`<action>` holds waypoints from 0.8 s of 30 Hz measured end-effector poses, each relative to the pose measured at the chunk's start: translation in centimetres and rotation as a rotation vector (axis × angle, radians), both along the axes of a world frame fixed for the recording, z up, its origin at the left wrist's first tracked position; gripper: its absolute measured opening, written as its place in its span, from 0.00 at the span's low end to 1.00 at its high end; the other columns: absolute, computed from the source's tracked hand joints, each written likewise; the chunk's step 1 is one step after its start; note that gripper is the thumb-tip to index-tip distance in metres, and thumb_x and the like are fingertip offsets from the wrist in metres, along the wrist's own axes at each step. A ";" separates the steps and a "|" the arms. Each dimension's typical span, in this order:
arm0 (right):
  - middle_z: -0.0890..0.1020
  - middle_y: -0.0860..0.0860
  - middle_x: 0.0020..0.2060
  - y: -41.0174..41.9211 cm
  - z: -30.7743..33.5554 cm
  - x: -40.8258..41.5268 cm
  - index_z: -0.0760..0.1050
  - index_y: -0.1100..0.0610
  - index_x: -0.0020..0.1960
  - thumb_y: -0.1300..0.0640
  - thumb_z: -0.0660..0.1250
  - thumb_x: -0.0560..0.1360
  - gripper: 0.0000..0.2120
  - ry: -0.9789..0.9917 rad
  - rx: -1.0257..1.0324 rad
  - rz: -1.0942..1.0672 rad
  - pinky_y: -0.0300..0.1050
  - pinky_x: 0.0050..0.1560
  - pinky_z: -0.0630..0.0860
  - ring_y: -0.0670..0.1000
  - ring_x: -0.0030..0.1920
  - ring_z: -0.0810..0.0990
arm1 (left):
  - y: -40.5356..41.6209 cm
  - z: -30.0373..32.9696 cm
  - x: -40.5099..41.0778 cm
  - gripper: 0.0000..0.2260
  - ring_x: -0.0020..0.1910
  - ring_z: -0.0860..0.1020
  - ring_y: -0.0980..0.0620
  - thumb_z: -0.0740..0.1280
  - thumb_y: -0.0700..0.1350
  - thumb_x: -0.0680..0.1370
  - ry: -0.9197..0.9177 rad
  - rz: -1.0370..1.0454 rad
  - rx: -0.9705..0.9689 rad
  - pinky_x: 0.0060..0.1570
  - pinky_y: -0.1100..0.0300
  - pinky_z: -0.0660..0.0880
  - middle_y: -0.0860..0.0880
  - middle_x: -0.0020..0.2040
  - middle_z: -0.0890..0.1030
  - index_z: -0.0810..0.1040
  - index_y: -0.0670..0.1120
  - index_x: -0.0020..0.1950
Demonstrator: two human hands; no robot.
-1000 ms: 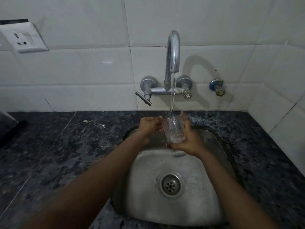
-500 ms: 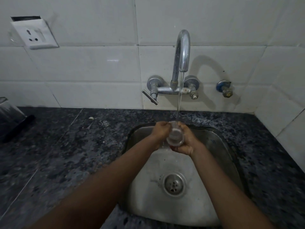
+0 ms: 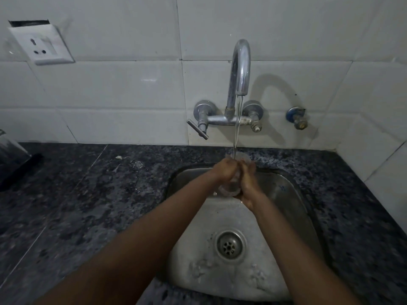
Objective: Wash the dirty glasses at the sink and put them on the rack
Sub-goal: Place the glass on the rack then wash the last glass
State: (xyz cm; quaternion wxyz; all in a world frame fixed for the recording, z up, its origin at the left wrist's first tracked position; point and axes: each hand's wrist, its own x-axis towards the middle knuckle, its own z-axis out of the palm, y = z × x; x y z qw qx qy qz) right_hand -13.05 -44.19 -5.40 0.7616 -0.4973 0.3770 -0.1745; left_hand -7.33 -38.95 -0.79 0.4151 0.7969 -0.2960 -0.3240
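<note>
The person stands at the steel sink (image 3: 284,190) with both arms reaching forward over the basin. A clear glass (image 3: 230,188) is caught between the two hands, held over the back part of the basin, just under the tap (image 3: 241,69). The left hand (image 3: 224,170) has its fingers curled round the glass from the left side, and the right hand (image 3: 248,183) wraps it from the right and below, so each grip is closed on the glass with little of it showing between them. Only the lower end and a bit of the rim near the top can be made out; whether it is tipped I cannot tell. A thin stream of water (image 3: 237,124) runs straight down from the spout and lands at the top of the glass, where the hands meet. Below, the drain (image 3: 229,246) sits in the middle of the wet basin floor, with some foam patches nearer the front. The dark speckled table (image 3: 88,194) surrounds the sink. On the white tiled wall a socket (image 3: 41,45) hangs at the upper left, and a small valve (image 3: 297,118) sticks out to the right of the tap. A dark object (image 3: 13,159) lies at the far left edge, too cut off to identify
</note>
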 end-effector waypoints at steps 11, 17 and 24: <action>0.80 0.54 0.50 2.9 2.6 -2.5 0.44 0.44 0.76 0.45 0.49 0.80 0.26 0.128 -0.933 0.155 0.42 0.47 0.72 0.60 0.49 0.81 | 1.9 -2.9 0.6 0.27 0.56 0.78 0.41 0.45 0.56 0.81 0.509 0.485 -0.469 0.48 0.53 0.77 0.38 0.58 0.79 0.73 0.40 0.63; 0.77 0.50 0.55 2.1 2.9 -3.0 0.62 0.55 0.65 0.46 0.57 0.77 0.20 0.053 -0.783 0.294 0.45 0.55 0.71 0.56 0.60 0.77 | 3.0 -3.1 0.6 0.20 0.46 0.81 0.45 0.52 0.50 0.82 0.547 0.451 -0.637 0.46 0.53 0.78 0.42 0.45 0.83 0.80 0.41 0.51; 0.71 0.46 0.68 1.8 3.2 -2.7 0.56 0.45 0.72 0.33 0.58 0.71 0.33 -0.046 -0.780 0.216 0.49 0.67 0.68 0.47 0.67 0.71 | 3.1 -0.5 1.4 0.11 0.35 0.81 0.53 0.66 0.43 0.77 0.342 0.518 -0.792 0.40 0.58 0.80 0.42 0.40 0.83 0.80 0.35 0.51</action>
